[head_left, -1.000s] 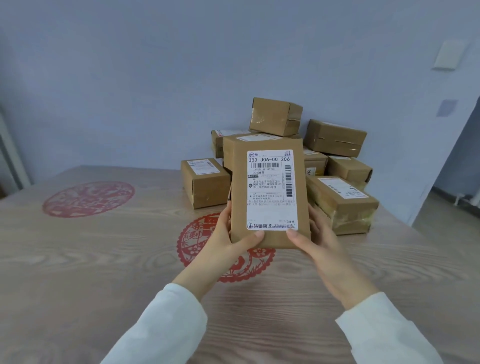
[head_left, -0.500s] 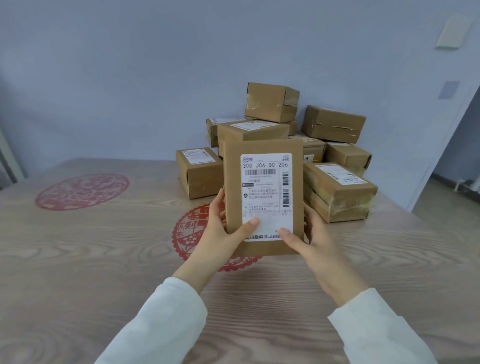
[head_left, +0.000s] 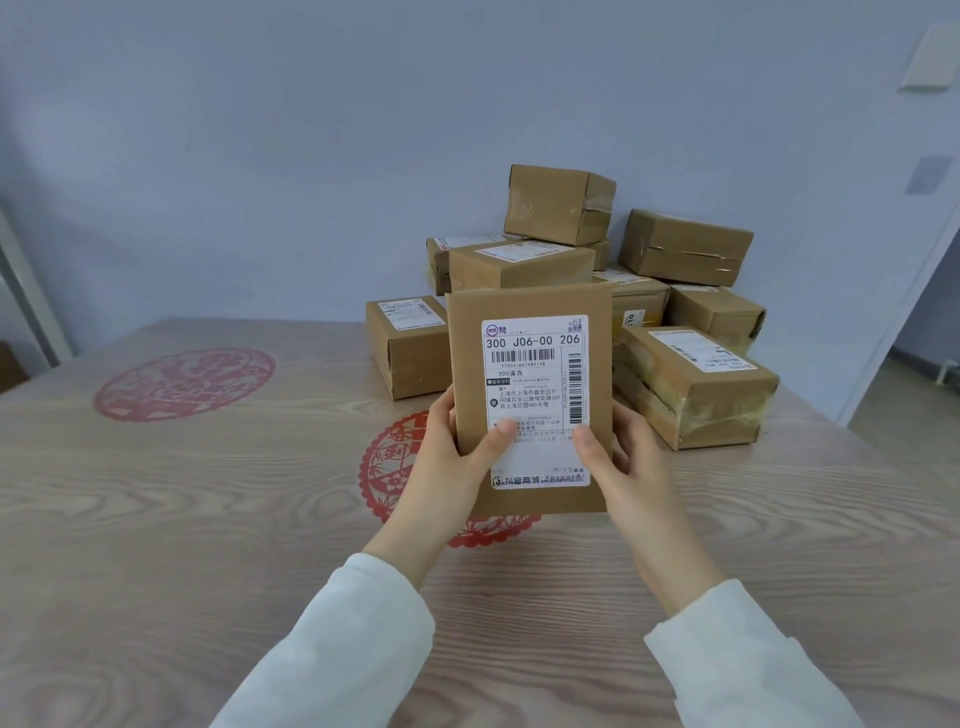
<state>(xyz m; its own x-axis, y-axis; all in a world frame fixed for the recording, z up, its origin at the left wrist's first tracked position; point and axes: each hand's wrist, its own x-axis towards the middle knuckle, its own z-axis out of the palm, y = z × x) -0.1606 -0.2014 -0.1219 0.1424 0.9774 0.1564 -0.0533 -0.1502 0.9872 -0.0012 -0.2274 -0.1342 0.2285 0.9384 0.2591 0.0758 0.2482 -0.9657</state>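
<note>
Both hands clasp one flat brown parcel (head_left: 529, 402). My left hand (head_left: 452, 457) wraps its left edge and my right hand (head_left: 623, 467) its right edge, with both thumbs pressed on the front and the other fingers curled behind it. I hold it upright above the middle of the table (head_left: 208, 519), clear of the wood, over a red paper-cut (head_left: 387, 467). Its shipping label (head_left: 535, 358) faces me, and my left thumb (head_left: 501, 434) and right thumb (head_left: 584, 441) cover part of the lower lines.

As I judge it, I am early in the work. This parcel is out of the heap and turned so that I can read it, and the code across the top is plain to see. I have not yet set it down, and I see no sorted group anywhere on the table. The pile of boxes (head_left: 685, 249) sits heaped at the far right corner, some stacked on others, several with labels up. All of those are left to handle. The near edge and the left side carry only a second red paper-cut (head_left: 184, 382).
</note>
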